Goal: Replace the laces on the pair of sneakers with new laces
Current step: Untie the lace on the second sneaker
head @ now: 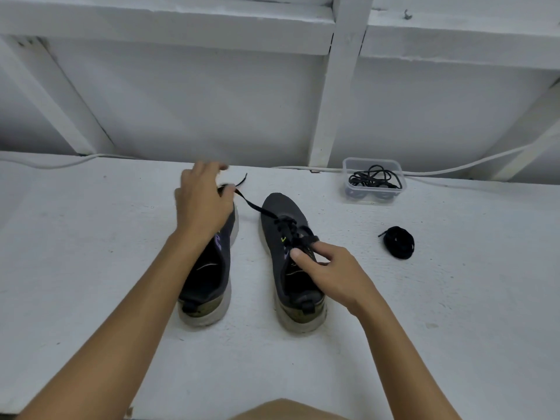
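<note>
Two dark grey sneakers stand side by side on the white bench, toes pointing away from me. My left hand (203, 204) hovers over the toe of the left sneaker (209, 274) and pinches the end of a flat black lace (253, 206), which runs taut to the right sneaker (283, 268). That lace is threaded through the right sneaker's eyelets. My right hand (330, 274) rests on the right sneaker's tongue area, thumb and fingers pinching the lace there. No lace shows on the left sneaker; my left hand covers its front.
A coiled black lace bundle (397, 242) lies on the bench to the right of the shoes. A clear plastic tub (374, 180) holding tangled black laces stands at the back right. A white cable (454, 169) runs along the wall. My knee (281, 410) shows at the bottom edge.
</note>
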